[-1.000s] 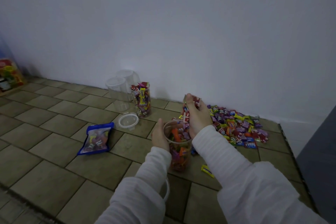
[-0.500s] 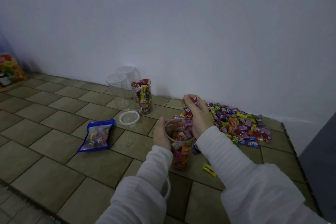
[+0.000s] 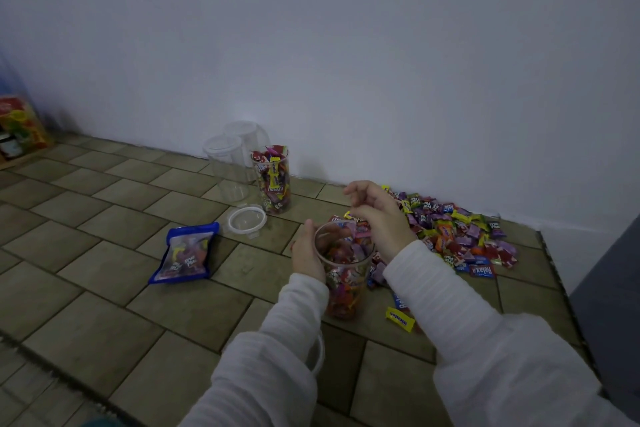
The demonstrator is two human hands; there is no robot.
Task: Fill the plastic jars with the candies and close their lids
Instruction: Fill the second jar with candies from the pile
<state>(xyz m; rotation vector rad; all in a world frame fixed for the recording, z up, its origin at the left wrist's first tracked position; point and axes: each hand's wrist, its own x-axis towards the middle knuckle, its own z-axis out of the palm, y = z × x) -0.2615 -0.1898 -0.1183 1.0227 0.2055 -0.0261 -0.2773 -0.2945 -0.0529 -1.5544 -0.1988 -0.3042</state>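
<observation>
1. The right hand (image 3: pixel 375 215) is hovering just above the rim of the clear plastic jar (image 3: pixel 343 274) with its fingers now loosely curled and apart; half a second ago they were bunched around a clutch of wrapped candies over the same opening. No candy is plainly showing between the fingers now, so that handful is likely in the jar.
2. The left hand (image 3: pixel 306 253) is gripping the jar's left wall as before, fingers wrapped round it, keeping it upright on the tiled floor (image 3: pixel 104 288).
3. The jar is looking nearly full, with wrappers up near the rim.
4. The candy pile (image 3: pixel 460 236) is lying just right of the jar, still plentiful.
5. Further back, a filled jar (image 3: pixel 272 180) is standing uncapped with a loose lid (image 3: pixel 246 220) on the floor before it, and two empty lidded jars (image 3: pixel 228 166) are waiting by the wall.
6. A blue candy packet (image 3: pixel 187 253) is lying to the left.
7. My judgement: topping up is almost finished; lidding both filled jars comes next.
</observation>
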